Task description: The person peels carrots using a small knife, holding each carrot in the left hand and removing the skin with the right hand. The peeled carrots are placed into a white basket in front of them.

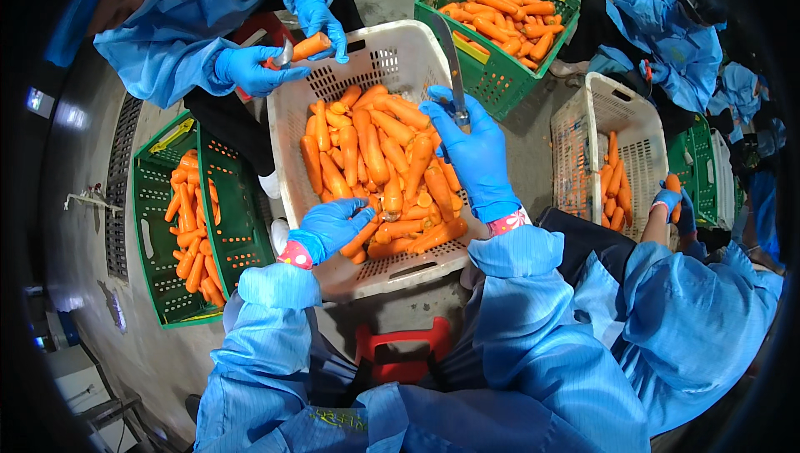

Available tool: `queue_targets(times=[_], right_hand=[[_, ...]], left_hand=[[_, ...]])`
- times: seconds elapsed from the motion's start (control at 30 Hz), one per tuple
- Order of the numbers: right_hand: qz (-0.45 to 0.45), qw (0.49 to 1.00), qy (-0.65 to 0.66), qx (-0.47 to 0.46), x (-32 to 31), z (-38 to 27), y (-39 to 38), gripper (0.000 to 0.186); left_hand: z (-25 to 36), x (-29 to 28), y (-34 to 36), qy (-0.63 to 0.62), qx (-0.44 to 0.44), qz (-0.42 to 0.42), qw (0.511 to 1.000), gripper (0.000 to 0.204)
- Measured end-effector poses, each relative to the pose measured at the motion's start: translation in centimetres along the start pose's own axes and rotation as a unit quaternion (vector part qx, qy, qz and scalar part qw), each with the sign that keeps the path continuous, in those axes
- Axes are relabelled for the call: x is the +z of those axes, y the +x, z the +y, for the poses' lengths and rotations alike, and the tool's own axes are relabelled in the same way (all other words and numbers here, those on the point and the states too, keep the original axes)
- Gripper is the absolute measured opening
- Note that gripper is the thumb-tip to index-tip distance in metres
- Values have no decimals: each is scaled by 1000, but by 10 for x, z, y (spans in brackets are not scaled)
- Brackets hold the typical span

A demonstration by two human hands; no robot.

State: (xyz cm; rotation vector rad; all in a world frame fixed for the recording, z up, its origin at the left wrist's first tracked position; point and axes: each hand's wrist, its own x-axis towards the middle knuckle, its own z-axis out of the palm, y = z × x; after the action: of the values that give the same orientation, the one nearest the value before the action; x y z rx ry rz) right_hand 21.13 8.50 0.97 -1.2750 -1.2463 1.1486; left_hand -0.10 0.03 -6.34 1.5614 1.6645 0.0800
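A white perforated crate [408, 35] full of carrots [375, 153] stands in front of me. My right hand [479, 157], in a blue glove, is closed on a knife [450, 57] above the crate's right side. The knife's long blade points up and away from me, over the crate's far right corner. My left hand [333, 224], gloved too, is low over the near left part of the pile. Its fingers reach toward the carrots, slightly apart, and no carrot shows clearly within them. A small shiny spot lies on the carrots beside its fingertips.
Across the crate, a co-worker's gloved hands [258, 70] hold a cut carrot [311, 46] and a blade. Green crates of carrots stand at left [158, 286] and far right [475, 78]. Another white crate [575, 136] is at right, near a co-worker's sleeve [692, 311].
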Motion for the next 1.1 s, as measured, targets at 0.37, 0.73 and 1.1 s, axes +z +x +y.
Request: queue_targets(times=[0.37,0.73,1.1], right_hand=[[-5,999,-9,-50,1,16,-3,29],[-32,991,12,-127,9,19,-10,17],[-55,989,-97,-99,8,25,-21,29]], left_hand=[[-14,25,6,2,-37,-55,998,53],[-196,124,102,250,-96,-126,955,50],[-171,183,153,286,-125,-156,937,53]])
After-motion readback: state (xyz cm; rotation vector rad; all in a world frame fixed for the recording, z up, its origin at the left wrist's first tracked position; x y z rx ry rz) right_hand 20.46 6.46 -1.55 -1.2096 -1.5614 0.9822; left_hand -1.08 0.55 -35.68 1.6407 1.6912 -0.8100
